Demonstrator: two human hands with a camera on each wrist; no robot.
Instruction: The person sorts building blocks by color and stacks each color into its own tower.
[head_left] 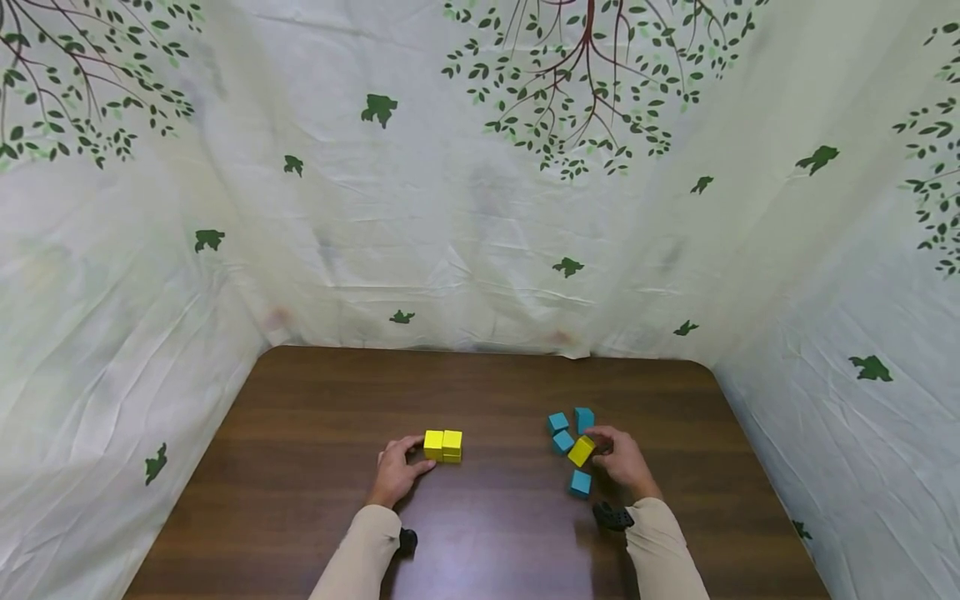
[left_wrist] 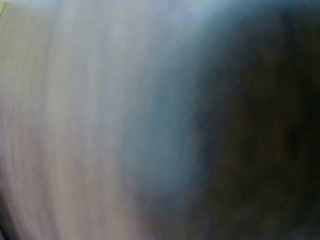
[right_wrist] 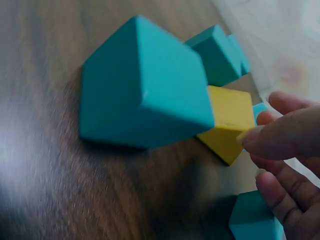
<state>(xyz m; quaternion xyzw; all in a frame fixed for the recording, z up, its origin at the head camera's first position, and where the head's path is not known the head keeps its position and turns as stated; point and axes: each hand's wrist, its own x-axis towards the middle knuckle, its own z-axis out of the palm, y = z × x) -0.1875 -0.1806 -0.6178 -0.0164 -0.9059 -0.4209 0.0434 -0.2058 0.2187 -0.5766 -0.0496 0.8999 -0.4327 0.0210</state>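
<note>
Yellow blocks (head_left: 452, 442) stand packed together left of the table's middle, at least one on top of another. My left hand (head_left: 397, 471) holds them from the left, thumb at the front and a finger at the back. On the right, a single yellow block (head_left: 581, 451) sits tilted among several blue blocks (head_left: 581, 483). My right hand (head_left: 617, 460) reaches round its right side, thumb and fingers spread. In the right wrist view the thumb tip overlaps the edge of the yellow block (right_wrist: 232, 107), and a blue block (right_wrist: 254, 217) lies below the fingers, hidden in the head view.
The brown wooden table (head_left: 322, 392) has a white leaf-printed cloth (head_left: 480, 225) hanging behind it and along both sides. Close to the right wrist camera a blue block (right_wrist: 145, 90) looms large. The left wrist view is mostly blur.
</note>
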